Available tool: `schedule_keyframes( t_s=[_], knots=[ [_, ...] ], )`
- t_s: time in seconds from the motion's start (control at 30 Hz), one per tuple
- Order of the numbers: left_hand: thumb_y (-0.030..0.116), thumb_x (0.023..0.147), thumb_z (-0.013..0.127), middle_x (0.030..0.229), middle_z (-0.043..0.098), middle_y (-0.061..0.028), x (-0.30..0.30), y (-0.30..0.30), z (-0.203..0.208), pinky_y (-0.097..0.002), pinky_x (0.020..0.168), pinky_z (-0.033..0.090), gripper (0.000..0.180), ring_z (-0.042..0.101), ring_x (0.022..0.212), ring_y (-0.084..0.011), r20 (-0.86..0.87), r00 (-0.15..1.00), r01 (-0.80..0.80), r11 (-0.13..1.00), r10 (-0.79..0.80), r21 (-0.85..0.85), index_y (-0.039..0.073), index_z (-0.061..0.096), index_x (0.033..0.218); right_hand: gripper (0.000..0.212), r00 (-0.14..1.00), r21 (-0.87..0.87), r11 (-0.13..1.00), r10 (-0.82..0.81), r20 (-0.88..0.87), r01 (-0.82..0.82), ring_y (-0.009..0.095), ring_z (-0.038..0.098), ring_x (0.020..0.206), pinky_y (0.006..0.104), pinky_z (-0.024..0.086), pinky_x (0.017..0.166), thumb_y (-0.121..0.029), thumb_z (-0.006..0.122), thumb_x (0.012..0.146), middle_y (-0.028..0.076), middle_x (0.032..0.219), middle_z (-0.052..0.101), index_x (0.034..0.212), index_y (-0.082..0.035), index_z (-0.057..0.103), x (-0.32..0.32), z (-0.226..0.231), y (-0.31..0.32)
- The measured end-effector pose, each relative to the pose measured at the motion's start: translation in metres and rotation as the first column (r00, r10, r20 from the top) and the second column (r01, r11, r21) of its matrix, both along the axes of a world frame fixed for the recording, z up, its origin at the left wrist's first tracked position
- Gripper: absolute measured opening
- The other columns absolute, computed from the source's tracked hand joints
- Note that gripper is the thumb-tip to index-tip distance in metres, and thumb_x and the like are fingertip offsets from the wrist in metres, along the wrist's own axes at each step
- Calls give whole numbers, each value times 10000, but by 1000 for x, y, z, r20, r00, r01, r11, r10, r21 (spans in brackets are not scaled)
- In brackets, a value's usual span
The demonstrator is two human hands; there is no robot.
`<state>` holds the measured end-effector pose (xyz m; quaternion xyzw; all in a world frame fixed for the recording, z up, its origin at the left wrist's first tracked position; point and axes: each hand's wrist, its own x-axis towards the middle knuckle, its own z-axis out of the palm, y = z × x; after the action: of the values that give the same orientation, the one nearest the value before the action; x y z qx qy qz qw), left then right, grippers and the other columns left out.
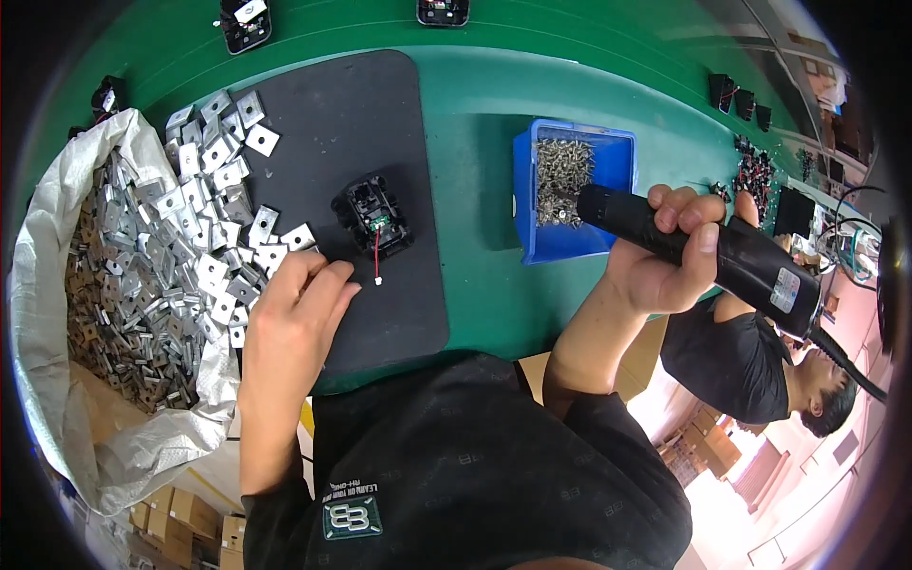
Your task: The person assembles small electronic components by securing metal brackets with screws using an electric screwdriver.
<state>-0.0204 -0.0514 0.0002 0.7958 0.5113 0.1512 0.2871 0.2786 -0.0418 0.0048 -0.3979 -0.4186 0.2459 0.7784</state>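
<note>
My right hand (679,242) is wrapped round a black corded electric screwdriver (760,275). Its front end reaches over a blue bin (530,204) of small silvery screws (562,171). Beside the heap of square metal plates with holes (214,204), my left hand (299,299) is held low with its fingers bent together. Whatever those fingers may pinch is hidden. Just beyond the left hand, a black plastic housing (372,217) rests on a dark mat (356,104). A small green circuit board shows inside it, and a red wire with a white connector trails toward me.
At the left, a white woven sack (104,456) spills more metal plates toward the mat. Other black housings (245,27) stand along the far side of the green table (484,304). Several dark parts with red wires (755,176) lie at the right, where another person (746,366) sits.
</note>
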Motion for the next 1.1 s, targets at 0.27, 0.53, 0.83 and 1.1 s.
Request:
schedule_keyframes(
  t_s=[0.27,0.53,0.83,1.1],
  knots=[
    [-8,759,731,925,628,-117,-4,-2,9,-373,676,517,163,643,780,-294,-14,996,-92,996,91,-6,15,658,903,510,996,128,988,86,-35,-81,153,500,617,367,460,648,-132,612,870,60,796,545,1336,-74,413,9,16,-11],
    [11,672,801,928,638,-111,15,22,14,-324,685,508,186,638,811,-252,148,972,-206,967,184,147,19,678,811,510,999,30,999,-31,36,30,162,490,608,369,455,644,-117,596,861,73,778,534,1331,-49,410,7,12,-14],
    [90,679,811,1039,673,-45,27,35,-4,-368,888,387,132,612,961,-224,-31,989,-132,960,144,248,85,700,750,484,957,158,967,228,-181,-201,138,489,655,324,408,657,-135,630,859,25,802,529,1295,-97,423,24,21,-24],
    [45,724,759,923,671,-83,30,46,-12,-365,838,417,287,630,858,-249,129,965,-234,972,229,27,51,574,943,588,878,84,900,436,-200,-428,132,468,695,324,374,702,-167,606,886,18,855,516,1418,-75,375,30,8,-18]
  ],
)
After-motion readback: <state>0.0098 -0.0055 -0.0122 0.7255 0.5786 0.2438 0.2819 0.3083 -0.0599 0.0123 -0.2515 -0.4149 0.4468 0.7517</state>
